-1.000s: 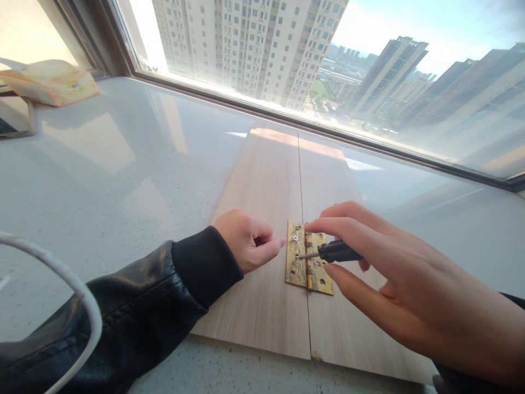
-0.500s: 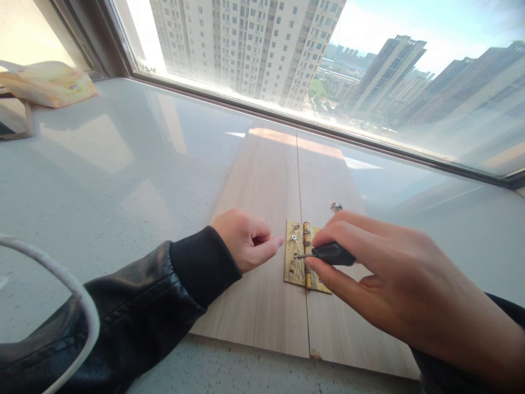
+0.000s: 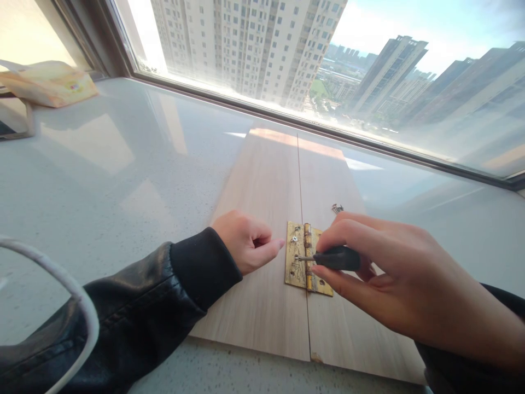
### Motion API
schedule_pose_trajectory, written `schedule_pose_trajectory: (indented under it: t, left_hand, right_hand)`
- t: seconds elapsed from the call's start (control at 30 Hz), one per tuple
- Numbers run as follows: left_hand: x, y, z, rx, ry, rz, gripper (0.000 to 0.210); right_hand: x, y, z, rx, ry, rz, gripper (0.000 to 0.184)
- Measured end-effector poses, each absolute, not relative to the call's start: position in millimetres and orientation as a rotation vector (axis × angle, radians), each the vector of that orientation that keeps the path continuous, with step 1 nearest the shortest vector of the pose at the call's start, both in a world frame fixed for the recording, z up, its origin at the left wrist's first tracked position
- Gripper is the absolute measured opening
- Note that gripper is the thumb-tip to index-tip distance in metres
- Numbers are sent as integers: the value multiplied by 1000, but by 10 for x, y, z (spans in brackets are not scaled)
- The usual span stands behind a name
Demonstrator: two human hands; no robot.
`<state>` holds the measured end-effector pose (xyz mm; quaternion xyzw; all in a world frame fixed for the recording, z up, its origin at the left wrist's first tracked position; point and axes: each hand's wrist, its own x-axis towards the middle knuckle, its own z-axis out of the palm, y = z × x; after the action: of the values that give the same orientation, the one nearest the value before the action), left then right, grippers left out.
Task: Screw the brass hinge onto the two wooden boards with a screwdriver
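A brass-coloured hinge (image 3: 291, 273) lies open across the seam between two pale wooden boards (image 3: 262, 312). My right hand (image 3: 394, 273) grips a screwdriver (image 3: 339, 258) by its dark handle, thumb and fingers pinching it near the shaft. The tip of the shaft meets the hinge's left leaf at a screw position. Above that spot a silvery screw (image 3: 294, 239) shows in the same leaf. My left hand (image 3: 248, 241) rests on the left board, closed, its thumb pointing at the hinge's left edge; I see nothing in it. My right fingers partly cover the right leaf.
Several loose screws (image 3: 337, 208) lie on the right board beyond my right hand. The boards sit on a speckled white sill (image 3: 164, 180) below a large window. A white cable (image 3: 88, 312) loops at lower left. A yellowish package (image 3: 57, 85) stands at far left.
My right hand and the screwdriver handle have shifted slightly right, uncovering more of the right leaf. The tip stays on the left leaf. My left hand is practically still.
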<state>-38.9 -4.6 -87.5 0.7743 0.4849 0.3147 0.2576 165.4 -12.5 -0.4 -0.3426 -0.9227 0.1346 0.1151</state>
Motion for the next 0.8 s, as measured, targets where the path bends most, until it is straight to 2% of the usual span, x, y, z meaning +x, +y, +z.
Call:
schedule_pose_trajectory:
  t: [0.13, 0.27, 0.37, 0.47, 0.67, 0.8]
  left_hand:
    - [-389, -48, -874, 2094, 1310, 860, 42]
    - [-388, -49, -883, 2094, 1305, 862, 42]
    - [-388, -47, -886, 2099, 1298, 861, 43]
    - [-392, -41, -883, 2103, 1302, 851, 42]
    - [-400, -31, -879, 2114, 1279, 801, 42]
    - [-395, -37, -884, 2102, 1308, 843, 43]
  right_hand:
    - [1604, -147, -21, -1092, -2711, 244, 15]
    - [1625, -170, 6, -1087, -2753, 441, 4]
    - [1681, -186, 37, -1111, -2751, 546, 16]
    - [1728, -175, 48, -1058, -2724, 558, 17]
    - [1747, -99, 7, -991, -2703, 300, 7]
    - [1728, -118, -16, -1025, -2707, 96, 9]
